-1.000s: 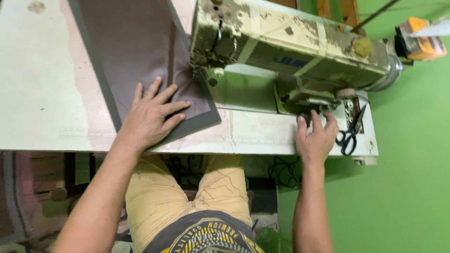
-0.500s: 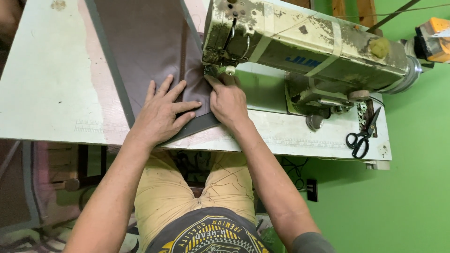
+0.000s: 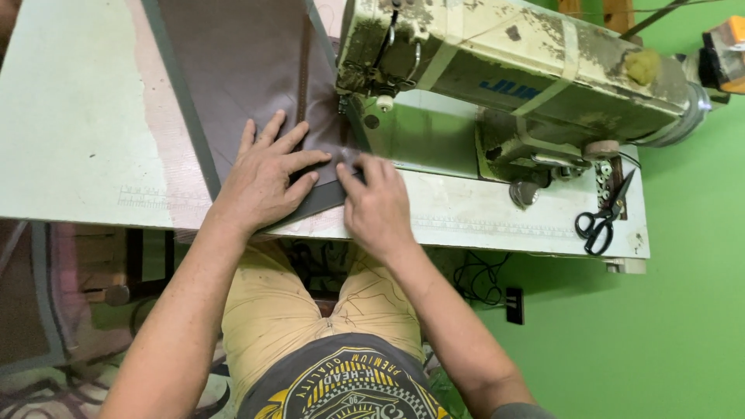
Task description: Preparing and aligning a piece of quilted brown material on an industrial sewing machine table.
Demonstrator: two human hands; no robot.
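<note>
Black scissors lie flat on the desk at abt 3 o'clock, near its right edge, handles toward the front edge, blades pointing back. Just beside them, at abt 2 o'clock, a small dark strip w/ round metal bits, too small to tell. Desk top is pale, worn & stained, w/ a faint ruler strip along the front edge. Bright green wall fills the right side; a black power socket w/ loose black cables sits under the desk at abt 5 o'clock. Orange box-like thing at 1 o'clock, partly cut off. Patterned floor covering at 8 o'clock
</note>
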